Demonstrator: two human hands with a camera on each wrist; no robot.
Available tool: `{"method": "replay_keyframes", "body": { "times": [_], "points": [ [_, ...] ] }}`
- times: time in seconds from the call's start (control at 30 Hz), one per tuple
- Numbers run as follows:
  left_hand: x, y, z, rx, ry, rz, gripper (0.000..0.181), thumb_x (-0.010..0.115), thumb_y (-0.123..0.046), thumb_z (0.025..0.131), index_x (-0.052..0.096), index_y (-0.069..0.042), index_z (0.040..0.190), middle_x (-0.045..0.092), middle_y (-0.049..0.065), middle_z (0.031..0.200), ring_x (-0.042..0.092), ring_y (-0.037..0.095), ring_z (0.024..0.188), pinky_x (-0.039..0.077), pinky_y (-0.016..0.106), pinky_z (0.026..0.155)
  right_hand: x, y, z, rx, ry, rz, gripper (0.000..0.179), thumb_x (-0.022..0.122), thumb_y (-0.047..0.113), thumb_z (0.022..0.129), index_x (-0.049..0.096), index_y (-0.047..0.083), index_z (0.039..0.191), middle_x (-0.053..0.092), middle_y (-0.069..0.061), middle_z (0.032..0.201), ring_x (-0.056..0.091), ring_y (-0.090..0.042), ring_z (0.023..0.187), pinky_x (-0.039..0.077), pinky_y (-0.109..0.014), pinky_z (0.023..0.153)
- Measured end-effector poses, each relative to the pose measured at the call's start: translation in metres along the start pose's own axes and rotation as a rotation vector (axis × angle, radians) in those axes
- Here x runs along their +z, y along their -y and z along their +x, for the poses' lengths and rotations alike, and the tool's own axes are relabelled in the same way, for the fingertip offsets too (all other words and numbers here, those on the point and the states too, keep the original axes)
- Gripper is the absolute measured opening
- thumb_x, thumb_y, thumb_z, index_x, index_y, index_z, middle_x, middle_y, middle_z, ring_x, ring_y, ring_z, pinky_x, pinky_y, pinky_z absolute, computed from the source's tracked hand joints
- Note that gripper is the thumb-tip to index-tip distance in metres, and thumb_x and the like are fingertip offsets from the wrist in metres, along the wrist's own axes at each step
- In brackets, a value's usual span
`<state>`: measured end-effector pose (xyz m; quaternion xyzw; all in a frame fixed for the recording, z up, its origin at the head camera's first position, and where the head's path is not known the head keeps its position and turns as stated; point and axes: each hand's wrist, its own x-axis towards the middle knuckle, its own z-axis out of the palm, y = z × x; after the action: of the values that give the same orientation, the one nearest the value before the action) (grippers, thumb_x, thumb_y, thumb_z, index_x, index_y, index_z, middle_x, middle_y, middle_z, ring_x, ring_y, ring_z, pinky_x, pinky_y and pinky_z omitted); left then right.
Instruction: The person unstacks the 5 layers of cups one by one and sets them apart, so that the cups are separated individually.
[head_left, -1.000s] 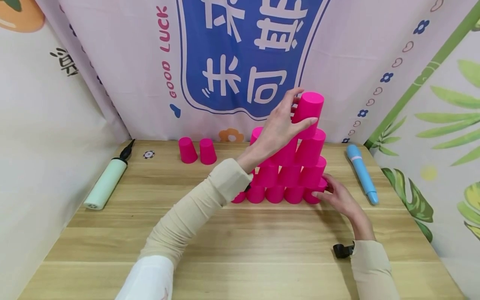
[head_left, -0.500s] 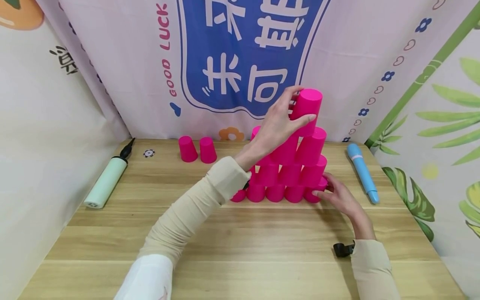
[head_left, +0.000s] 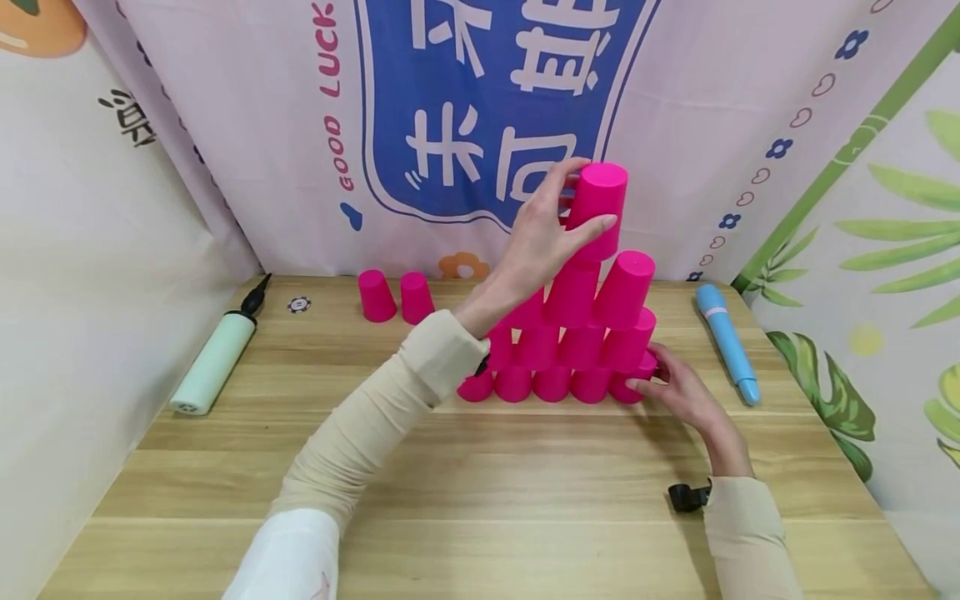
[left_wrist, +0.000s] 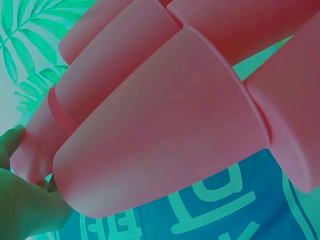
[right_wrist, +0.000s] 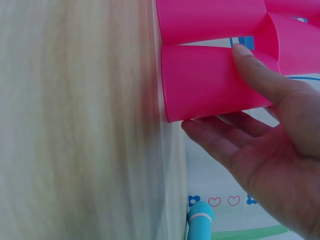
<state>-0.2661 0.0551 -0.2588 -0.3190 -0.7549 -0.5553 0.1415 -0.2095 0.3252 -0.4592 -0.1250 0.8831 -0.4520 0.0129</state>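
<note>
Holding one pink cup (head_left: pixel 603 200), mouth down, above the third row of the stack (head_left: pixel 581 348): left hand (head_left: pixel 540 232), thumb along the near side, fingers round the far side, spread only to the cup's width; a side grip, presumably chosen to leave the lower rim free for seating; whether that rim touches the cups beneath cannot be told.

Stack: pink cups, all inverted, in rows of five, four and three below the held one; upper cups straddle neighbouring bases, likely so that each load is shared by two.

Right hand (head_left: pixel 681 396): part-curled, thumb and fingers on either side of the outermost cup (right_wrist: pixel 215 80), right end of the bottom row; the hold looks light, probably meant to steady that corner.

Spare cups (head_left: pixel 377 298): two, inverted, side by side near the back of the table (head_left: pixel 480 508), left of the stack; seemingly placed for the left hand's reach.

Sundries: mint-green pump (head_left: pixel 213 362) at left, poker chip (head_left: pixel 299 305) near its tip; blue wand (head_left: pixel 727 343) at right; all apart from the stack, perhaps to avoid knocks.
</note>
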Motion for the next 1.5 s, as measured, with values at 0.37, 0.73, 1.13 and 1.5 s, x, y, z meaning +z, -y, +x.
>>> {"method": "replay_keyframes", "body": {
  "times": [0.37,0.73,1.13,1.5],
  "points": [
    [-0.014,0.002,-0.005,0.010,-0.073,-0.028,0.073,0.076,-0.016,0.082,0.036,-0.010,0.143,0.049,0.007,0.132,0.054,0.014,0.113,0.051,0.022,0.086,0.003,0.000,0.002,0.033,0.006,-0.014,0.063,0.066,0.013,0.091,0.035,0.002,0.145,0.051,-0.025,0.132,0.047,-0.043,0.121,0.039,-0.057,0.101],
    [-0.032,0.010,-0.009,0.034,-0.142,-0.034,0.073,0.077,-0.015,0.081,0.036,-0.009,0.142,0.052,0.008,0.128,0.056,0.017,0.110,0.052,0.026,0.086,0.002,-0.001,0.000,0.028,0.001,-0.025,0.066,0.067,0.028,0.091,0.036,0.009,0.145,0.053,-0.018,0.131,0.049,-0.037,0.120,0.041,-0.054,0.100],
    [-0.052,0.019,-0.011,0.001,-0.207,-0.034,0.072,0.076,-0.014,0.082,0.036,-0.009,0.142,0.051,0.007,0.128,0.053,0.017,0.112,0.052,0.028,0.087,0.002,0.012,-0.002,0.018,0.001,-0.028,0.064,0.067,0.018,0.091,0.036,0.002,0.144,0.052,-0.023,0.130,0.049,-0.041,0.119,0.040,-0.056,0.100],
    [-0.072,0.030,-0.016,-0.014,-0.261,-0.009,0.071,0.075,-0.015,0.083,0.036,-0.010,0.141,0.050,0.006,0.130,0.054,0.016,0.112,0.052,0.028,0.087,0.002,0.001,0.000,0.018,-0.006,-0.023,0.066,0.068,0.024,0.090,0.036,0.006,0.145,0.053,-0.019,0.129,0.050,-0.038,0.119,0.041,-0.054,0.100]
  ]
}}
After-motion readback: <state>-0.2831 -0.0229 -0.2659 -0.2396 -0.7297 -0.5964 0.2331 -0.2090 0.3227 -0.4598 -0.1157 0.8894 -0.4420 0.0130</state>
